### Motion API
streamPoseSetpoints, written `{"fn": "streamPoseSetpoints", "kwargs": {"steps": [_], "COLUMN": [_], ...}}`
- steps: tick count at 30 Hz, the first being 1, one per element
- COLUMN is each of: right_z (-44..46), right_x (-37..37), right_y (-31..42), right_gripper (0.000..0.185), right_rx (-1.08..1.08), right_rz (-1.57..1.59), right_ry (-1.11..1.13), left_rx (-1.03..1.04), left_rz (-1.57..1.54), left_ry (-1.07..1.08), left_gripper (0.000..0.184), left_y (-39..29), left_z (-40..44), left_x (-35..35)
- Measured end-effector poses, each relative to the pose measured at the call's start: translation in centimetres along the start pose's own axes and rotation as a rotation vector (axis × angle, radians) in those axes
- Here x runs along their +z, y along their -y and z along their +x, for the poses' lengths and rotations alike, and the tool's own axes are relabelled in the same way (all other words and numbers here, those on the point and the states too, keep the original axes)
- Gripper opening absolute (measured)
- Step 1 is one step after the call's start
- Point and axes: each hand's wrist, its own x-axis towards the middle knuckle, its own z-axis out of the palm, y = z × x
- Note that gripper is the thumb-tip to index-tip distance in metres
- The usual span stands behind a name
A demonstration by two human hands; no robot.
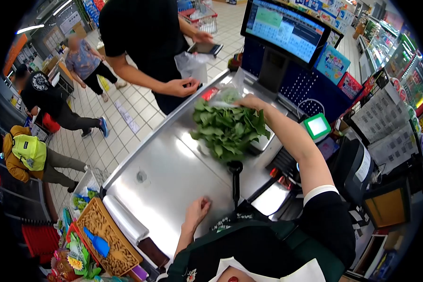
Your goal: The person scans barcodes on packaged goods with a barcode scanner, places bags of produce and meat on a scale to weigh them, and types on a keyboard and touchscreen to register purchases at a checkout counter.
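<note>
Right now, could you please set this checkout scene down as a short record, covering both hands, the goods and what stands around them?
Right hand: at the far end of the leafy greens; exact grip unclear
Left hand: fingers curled, over the near part of the metal counter; nothing visibly held
Goods: one large leafy bunch on the counter
Screen: lit, beyond the greens to the right
Left side: orange tray with a blue scoop in it
Across the counter: a person in black

Person wears blk short-slv top (328, 228) w/ wht cuff (320, 193), wht collar (301, 272) & dk grn straps (289, 233).
</note>
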Motion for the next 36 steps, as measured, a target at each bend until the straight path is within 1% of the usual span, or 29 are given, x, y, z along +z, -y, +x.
{"fn": "streamPoseSetpoints", "kwargs": {"steps": [1,2,3,4,5,6,7,8,9,10,11,13,14,16,18,19,20,22,23,24,25,26,28,30,32,33,34,36], "right_z": [-1.2,-1.4,-1.8,-5.3,-2.4,-3.6,-3.2,-2.5,-6.6,-5.2,-5.4,-8.5,-8.7,-11.0,-10.3,-9.8,-9.5,-10.6,-11.5,-12.6,-14.6,-16.3,-20.3,-25.1,-30.1,-33.6,-38.1,-44.4], "right_x": [1.2,2.9,4.9,6.7,10.4,12.8,15.9,19.3,20.1,24.0,26.4,29.4,31.4,31.9,33.2,33.8,33.7,31.3,30.0,28.6,26.3,24.1,20.0,15.9,12.8,10.4,7.6,4.2], "right_y": [1.0,1.0,1.1,3.5,0.7,1.3,0.4,-0.1,1.5,0.1,0.0,0.3,-0.6,-0.5,-2.0,-2.4,-2.9,-3.1,-3.4,-3.6,-3.3,-3.7,-4.6,-6.3,-8.6,-9.9,-11.9,-14.6], "right_gripper": [0.050,0.046,0.043,0.035,0.033,0.035,0.037,0.044,0.055,0.058,0.056,0.056,0.061,0.069,0.076,0.075,0.074,0.072,0.069,0.066,0.056,0.049,0.040,0.037,0.035,0.034,0.033,0.028], "right_rx": [0.085,0.106,0.127,0.145,0.151,0.151,0.138,0.165,0.066,0.041,0.035,0.064,0.052,0.071,-0.002,-0.038,-0.073,-0.174,-0.271,-0.364,-0.397,-0.467,-0.551,-0.611,-0.618,-0.570,-0.507,-0.427], "right_rz": [0.094,0.213,0.332,0.475,0.650,0.590,0.593,0.416,0.524,0.354,0.276,0.387,0.290,0.134,0.085,0.071,0.056,0.130,0.094,0.053,0.022,0.060,0.114,0.147,0.112,0.168,0.233,0.312], "right_ry": [0.095,0.153,0.210,0.215,0.361,0.315,0.354,0.298,0.404,0.287,0.277,0.217,0.147,0.083,0.102,0.106,0.107,0.114,0.066,0.025,0.036,0.100,0.237,0.252,0.136,0.124,0.087,-0.014], "left_rx": [0.027,0.056,0.040,0.065,0.093,0.089,0.112,0.138,0.145,0.128,0.109,0.122,0.128,0.175,0.209,0.269,0.307,0.351,0.360,0.376,0.408,0.436,0.474,0.512,0.625,0.673,0.700,0.845], "left_rz": [-0.017,-0.033,-0.032,-0.037,-0.040,-0.036,-0.037,-0.039,-0.034,-0.016,0.004,0.009,0.006,0.023,-0.003,0.008,0.015,0.112,0.127,0.215,0.215,0.215,0.204,0.196,0.118,0.054,0.067,0.187], "left_ry": [0.012,0.021,0.025,0.019,0.013,0.017,0.016,0.017,0.026,0.078,0.131,0.181,0.221,0.252,0.294,0.286,0.329,0.356,0.381,0.407,0.432,0.450,0.486,0.524,0.543,0.527,0.582,0.653], "left_gripper": [0.017,0.017,0.017,0.016,0.015,0.015,0.015,0.015,0.015,0.014,0.014,0.014,0.013,0.013,0.012,0.012,0.012,0.013,0.013,0.013,0.013,0.012,0.012,0.011,0.010,0.008,0.008,0.008], "left_y": [-0.1,-0.2,-0.1,0.1,0.3,0.4,0.3,0.3,0.2,0.3,0.3,0.5,0.6,0.7,0.7,0.8,0.7,0.2,-0.3,-1.2,-1.8,-2.4,-4.6,-6.7,-8.4,-8.0,-9.1,-11.6], "left_z": [0.0,0.0,0.0,-0.1,-0.4,-0.7,-1.1,-1.4,-1.8,-2.1,-2.6,-3.2,-3.5,-3.8,-3.7,-3.7,-3.5,-3.0,-2.8,-2.6,-2.3,-2.2,-2.2,-2.2,-2.7,-2.7,-3.4,-4.4], "left_x": [-0.2,-0.5,-0.5,-0.5,-0.6,-0.7,-0.7,-0.7,-0.6,-0.4,-0.2,0.3,0.7,1.0,1.7,2.1,2.4,2.7,2.8,2.8,2.8,3.0,3.5,4.4,5.9,7.4,8.7,10.2]}}
